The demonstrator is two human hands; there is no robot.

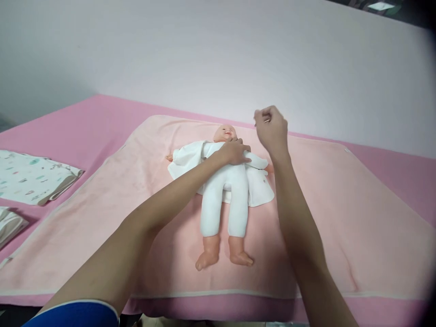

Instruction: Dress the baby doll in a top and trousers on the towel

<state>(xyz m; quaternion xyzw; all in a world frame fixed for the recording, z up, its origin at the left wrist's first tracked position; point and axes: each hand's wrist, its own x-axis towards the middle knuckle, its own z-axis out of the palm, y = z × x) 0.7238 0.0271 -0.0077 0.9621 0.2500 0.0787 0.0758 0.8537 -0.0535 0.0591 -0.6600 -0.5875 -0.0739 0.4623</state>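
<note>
A baby doll (223,200) lies on its back with its head at the far end and bare feet toward me. Its body and legs are white; a white top (260,186) is spread open under and around it, with cloth over both arms. My left hand (235,152) rests on the doll's chest just below the chin, fingers apart. To the right of the doll's head, my right hand (272,129) is raised with fingers curled closed. A tiny pale spot shows between these fingers; whether it is an object is unclear.
Beneath the doll, a light pink blanket (136,190) with pale edging covers a pink padded surface (85,118). Folded printed cloth (30,177) lies at the left, with another folded cloth (10,225) nearer me. A plain pale wall (204,59) rises behind.
</note>
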